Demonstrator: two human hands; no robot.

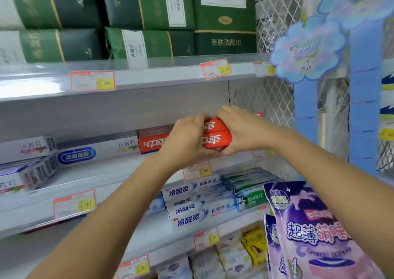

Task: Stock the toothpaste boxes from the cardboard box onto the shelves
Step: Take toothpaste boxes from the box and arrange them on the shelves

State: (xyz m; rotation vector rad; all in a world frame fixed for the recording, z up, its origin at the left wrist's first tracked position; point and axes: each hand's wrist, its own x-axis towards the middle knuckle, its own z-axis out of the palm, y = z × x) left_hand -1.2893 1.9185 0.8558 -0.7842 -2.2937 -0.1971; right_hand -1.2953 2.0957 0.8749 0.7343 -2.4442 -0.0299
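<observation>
Two red toothpaste boxes (215, 135), stacked one on the other, are held between both hands at the front of the middle shelf (102, 172). My left hand (187, 138) grips their left part and my right hand (241, 129) wraps over their right end. Another red toothpaste box (152, 143) lies on that shelf just left of my left hand. The cardboard box is out of view.
White and silver toothpaste boxes (85, 153) fill the shelf's left part. Blue-white toothpaste boxes (198, 204) and green ones (251, 197) lie one shelf below. Green packs (149, 23) stand on the shelf above. Purple bags (309, 236) hang at the lower right.
</observation>
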